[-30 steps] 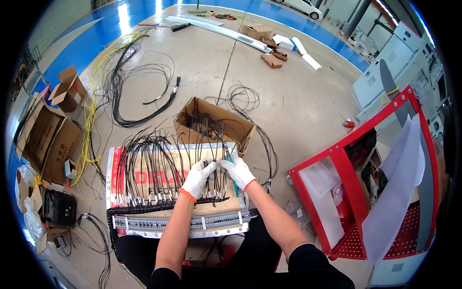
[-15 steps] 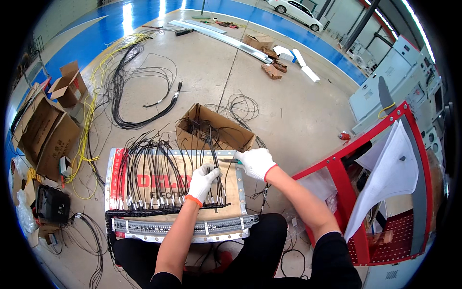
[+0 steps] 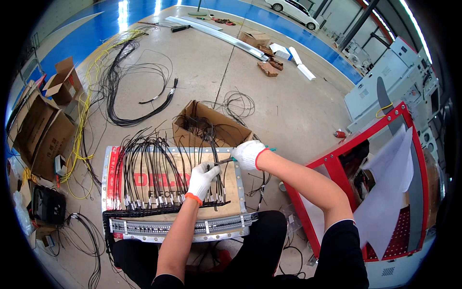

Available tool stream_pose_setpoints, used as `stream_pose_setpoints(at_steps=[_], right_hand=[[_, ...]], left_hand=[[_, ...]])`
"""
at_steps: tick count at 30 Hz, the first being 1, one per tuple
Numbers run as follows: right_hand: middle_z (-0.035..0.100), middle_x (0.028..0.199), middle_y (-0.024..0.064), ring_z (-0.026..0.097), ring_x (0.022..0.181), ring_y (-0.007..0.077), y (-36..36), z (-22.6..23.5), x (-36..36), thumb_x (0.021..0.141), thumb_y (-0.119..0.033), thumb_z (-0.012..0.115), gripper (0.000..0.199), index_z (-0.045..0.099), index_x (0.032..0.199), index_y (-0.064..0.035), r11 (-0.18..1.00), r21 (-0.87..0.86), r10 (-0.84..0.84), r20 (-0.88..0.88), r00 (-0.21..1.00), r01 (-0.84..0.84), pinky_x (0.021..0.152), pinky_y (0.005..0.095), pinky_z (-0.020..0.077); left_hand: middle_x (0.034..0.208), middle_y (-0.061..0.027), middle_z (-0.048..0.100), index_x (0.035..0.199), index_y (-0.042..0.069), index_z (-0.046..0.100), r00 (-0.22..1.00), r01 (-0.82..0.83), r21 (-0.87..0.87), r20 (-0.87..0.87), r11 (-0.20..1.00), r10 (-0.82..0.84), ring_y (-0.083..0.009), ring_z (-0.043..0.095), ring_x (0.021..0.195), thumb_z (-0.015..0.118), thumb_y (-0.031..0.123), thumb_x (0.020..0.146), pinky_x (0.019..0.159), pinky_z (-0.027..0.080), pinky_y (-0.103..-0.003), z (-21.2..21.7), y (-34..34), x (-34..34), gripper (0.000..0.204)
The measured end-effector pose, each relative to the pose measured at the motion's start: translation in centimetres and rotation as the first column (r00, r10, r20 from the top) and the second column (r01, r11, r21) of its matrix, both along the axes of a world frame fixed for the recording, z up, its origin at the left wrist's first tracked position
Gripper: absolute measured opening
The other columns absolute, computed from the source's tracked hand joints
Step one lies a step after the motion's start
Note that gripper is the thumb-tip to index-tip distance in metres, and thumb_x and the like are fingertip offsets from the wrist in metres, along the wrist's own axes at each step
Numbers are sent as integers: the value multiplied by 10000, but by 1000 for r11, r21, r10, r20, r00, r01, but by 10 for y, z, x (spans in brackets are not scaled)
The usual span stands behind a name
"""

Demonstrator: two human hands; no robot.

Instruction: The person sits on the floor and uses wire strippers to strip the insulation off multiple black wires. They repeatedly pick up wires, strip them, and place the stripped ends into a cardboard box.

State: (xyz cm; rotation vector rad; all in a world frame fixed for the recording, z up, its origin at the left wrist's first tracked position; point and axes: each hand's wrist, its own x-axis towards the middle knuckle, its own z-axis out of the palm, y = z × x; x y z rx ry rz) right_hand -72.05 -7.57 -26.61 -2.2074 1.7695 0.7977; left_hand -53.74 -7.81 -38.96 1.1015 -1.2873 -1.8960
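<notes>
My left hand (image 3: 201, 180), in a white knit glove with an orange cuff, is closed around black wires (image 3: 215, 155) near the right end of a wired row. My right hand (image 3: 249, 155), gloved alike, grips a green-handled tool (image 3: 272, 149). Its thin metal tip (image 3: 224, 161) reaches left to the wires beside my left fingers; its exact kind is unclear. Many black wires with white marker sleeves (image 3: 139, 204) rise from a black wrapped harness (image 3: 159, 210). This lies across a wooden board (image 3: 159, 166) in front of me, above a grey slotted rail (image 3: 183, 225).
Behind the board stands a cardboard box (image 3: 216, 120) holding wires. At the right is a red frame (image 3: 321, 204) with white paper sheets (image 3: 385, 188). Black cable bundles (image 3: 115, 103), a yellow cable (image 3: 89, 125) and cartons (image 3: 45, 135) lie to the left.
The tool in my right hand has moved left and slightly down, its tip now at the wires by my left fingers. The paper sheets hang differently, and the view has shifted slightly.
</notes>
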Motion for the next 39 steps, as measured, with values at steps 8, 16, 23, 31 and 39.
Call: stream_pose_setpoints(at_steps=[8, 16, 23, 31, 39], right_hand=[[715, 906, 214, 708, 878, 382, -3, -4, 2, 829, -98, 609, 238, 667, 1041, -6, 1000, 21, 20, -31, 999, -19, 749, 482, 563], [715, 888, 178, 711, 857, 373, 4, -2, -1, 855, -158, 632, 201, 661, 1002, -25, 978, -96, 180, -61, 982, -186, 748, 481, 557], [712, 898, 188, 709, 837, 370, 0, -9, -18, 859, -144, 577, 193, 671, 1005, -60, 983, -112, 162, 141, 977, -147, 712, 486, 557], [702, 864, 176, 707, 827, 360, -1, -22, -24, 849, -136, 585, 185, 674, 1001, -83, 974, -142, 195, 133, 972, -176, 701, 487, 556], [693, 844, 159, 694, 829, 350, 14, 1, -34, 892, -263, 607, 207, 662, 932, -67, 963, -267, 122, 349, 929, -26, 714, 479, 538]], left_hand=[[837, -29, 697, 918, -1, 684, 1000, -3, 22, -13, 1000, 3, -70, 555, 702, 669, 142, 921, 680, 456, -228, -3, -1, -1, 144], [938, -64, 704, 1109, -35, 629, 999, -26, 22, -28, 999, 27, -97, 610, 772, 675, 127, 908, 696, 474, -238, -1, 0, 0, 262], [1052, -111, 680, 1312, -55, 513, 990, -135, -299, -72, 945, 119, -169, 639, 977, 665, 154, 912, 924, 459, -309, -13, -1, -6, 476], [980, -47, 680, 1137, -22, 632, 977, -56, 12, -204, 998, 57, -103, 615, 861, 590, 178, 996, 803, 480, -259, 15, -1, -6, 248], [1019, -80, 712, 1080, -3, 631, 976, -89, 16, -196, 996, 91, -110, 586, 807, 482, 188, 1022, 796, 469, -273, 8, -4, -6, 249]])
